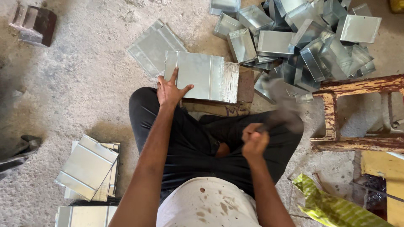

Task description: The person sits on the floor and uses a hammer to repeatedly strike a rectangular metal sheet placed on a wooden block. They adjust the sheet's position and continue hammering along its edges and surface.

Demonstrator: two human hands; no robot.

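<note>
Folded sheet-metal piece (201, 76) lies flat on a brick-like block (242, 90) just ahead of the crossed legs, long creases running across it, right end paler and scuffed. Left hand (170, 90) is spread flat on its near-left corner, pinning it, not gripping. Right hand (253, 141) is clenched round a handle; the hammer (280, 109) above it is motion-blurred, head hard to make out.

Progress, judged from the piles: heap of finished open boxes (303, 38) at top right, many done; stacks of creased flat sheets (88, 168) at lower left, apparently yet to be worked. One more sheet (153, 46) lies behind the workpiece, touching it.

The boxes look empty, jumbled over one another. Green patterned sack (332, 206) at lower right; contents not visible. Worn wooden frame (357, 113) stands at right.
</note>
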